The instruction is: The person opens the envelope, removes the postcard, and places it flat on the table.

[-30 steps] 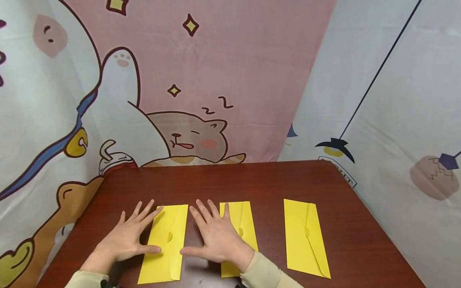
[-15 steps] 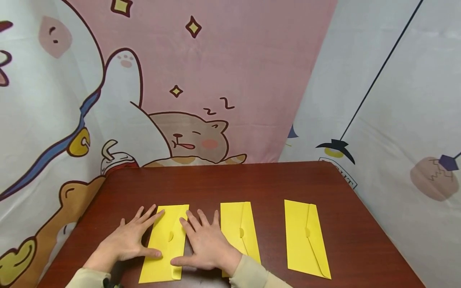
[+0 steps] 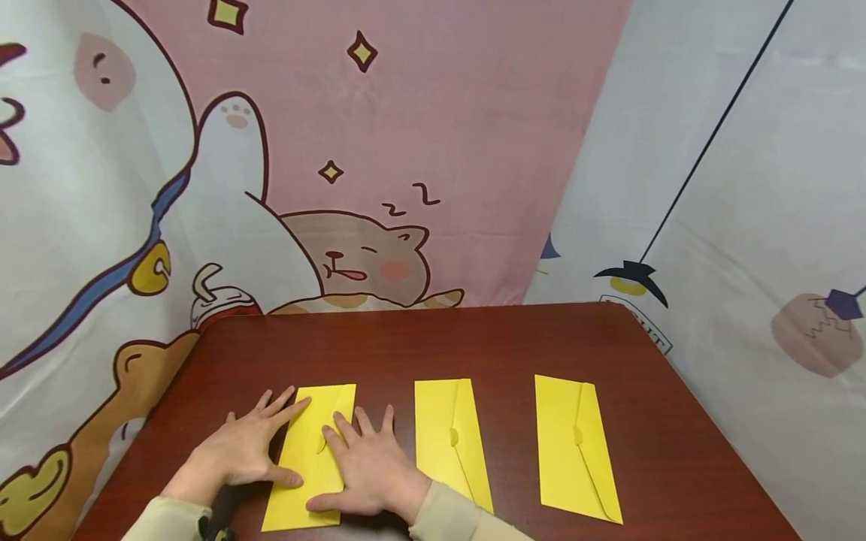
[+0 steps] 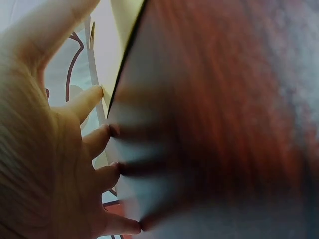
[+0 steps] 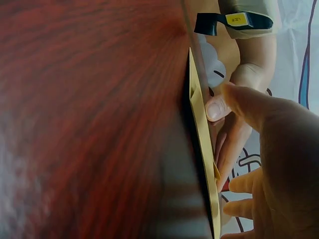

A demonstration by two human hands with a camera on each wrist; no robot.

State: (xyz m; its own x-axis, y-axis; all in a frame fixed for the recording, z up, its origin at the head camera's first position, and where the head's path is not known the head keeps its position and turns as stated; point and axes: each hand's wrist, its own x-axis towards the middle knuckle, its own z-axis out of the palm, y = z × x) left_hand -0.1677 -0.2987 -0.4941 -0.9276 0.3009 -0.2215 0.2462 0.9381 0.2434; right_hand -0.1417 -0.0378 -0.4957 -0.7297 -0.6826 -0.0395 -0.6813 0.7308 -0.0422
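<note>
A: Which step is in hand?
B: Apparently, the left envelope (image 3: 304, 451) is being positioned or steadied. It lies flat on the desk (image 3: 433, 342), the left hand (image 3: 242, 451) reaching over its left edge and the right hand (image 3: 375, 469) over its right.
A: In what state are the hands?
B: Both are spread, fingers extended; neither pinches anything. How firmly either presses cannot be told.
A: What does the next move call for?
B: Probably light, even contact from both sides, as thin paper would likely slide or crease.
A: And the materials?
B: Smooth yellow paper in slim rectangles; the middle envelope (image 3: 443, 421) and right envelope (image 3: 564, 466) each show a side flap with a rounded tab (image 3: 454, 436). The desk is reddish-brown, streaked and faintly glossy; behind hangs printed cloth (image 3: 473, 150).
</note>
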